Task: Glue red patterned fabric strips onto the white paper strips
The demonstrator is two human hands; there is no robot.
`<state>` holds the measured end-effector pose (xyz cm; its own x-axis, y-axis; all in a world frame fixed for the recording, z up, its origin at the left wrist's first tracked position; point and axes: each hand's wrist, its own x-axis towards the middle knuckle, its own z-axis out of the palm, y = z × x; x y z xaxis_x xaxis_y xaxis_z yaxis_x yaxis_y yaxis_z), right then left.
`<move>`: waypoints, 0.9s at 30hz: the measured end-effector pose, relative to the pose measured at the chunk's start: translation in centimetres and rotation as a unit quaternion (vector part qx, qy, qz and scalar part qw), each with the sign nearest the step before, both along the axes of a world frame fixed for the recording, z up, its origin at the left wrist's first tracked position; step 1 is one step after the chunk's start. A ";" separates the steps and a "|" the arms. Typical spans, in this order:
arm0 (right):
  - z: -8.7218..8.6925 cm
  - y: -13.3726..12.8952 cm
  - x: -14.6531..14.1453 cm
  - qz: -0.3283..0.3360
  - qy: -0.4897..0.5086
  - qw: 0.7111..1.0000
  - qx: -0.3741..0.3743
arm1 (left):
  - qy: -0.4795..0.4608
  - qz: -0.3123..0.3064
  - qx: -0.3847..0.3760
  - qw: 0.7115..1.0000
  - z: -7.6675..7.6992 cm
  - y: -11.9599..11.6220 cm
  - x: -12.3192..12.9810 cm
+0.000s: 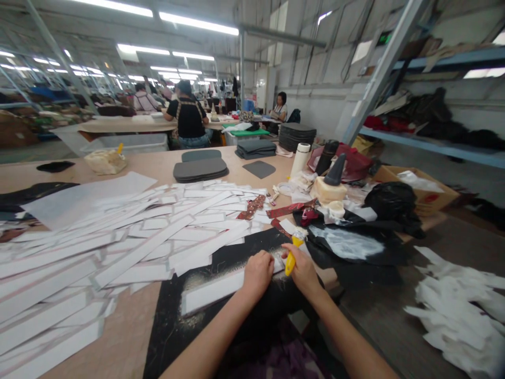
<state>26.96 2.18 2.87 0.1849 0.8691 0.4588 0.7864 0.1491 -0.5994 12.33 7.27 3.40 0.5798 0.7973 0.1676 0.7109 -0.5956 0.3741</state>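
A long white strip [215, 290] lies on a black sheet [169, 316] marked with pale residue. My left hand [258, 271] rests over the strip near its right end, its fingers curled; whether they grip the strip is not visible. In my right hand [300, 266] is a brush with a yellow handle [290, 262], its pale bristle end pointing up and away from me. The right fingers are wrapped round the handle, close to the strip's right end. Many more white strips [158, 237] are spread over the table to the left.
Beyond the strips sit stacked dark pads [200, 169]. At the right are a white bottle [300, 159], a dark cone on a pale block [326, 190], a black plastic bag [390, 202] and a cardboard box [430, 195]. White scraps [461, 305] lie at the lower right. People sit farther back.
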 end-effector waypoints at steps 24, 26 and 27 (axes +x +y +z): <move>-1.2 0.1 -0.5 -0.001 -0.174 0.984 -0.031 | -0.371 0.154 -0.143 0.904 0.0 0.8 -4.3; -0.5 0.2 -0.8 0.003 -0.222 0.975 -0.025 | -0.465 0.208 -0.177 0.842 0.2 0.9 -5.9; -0.1 0.2 -1.1 0.011 -0.240 0.970 -0.025 | -0.480 0.210 -0.189 0.831 0.2 0.8 -6.4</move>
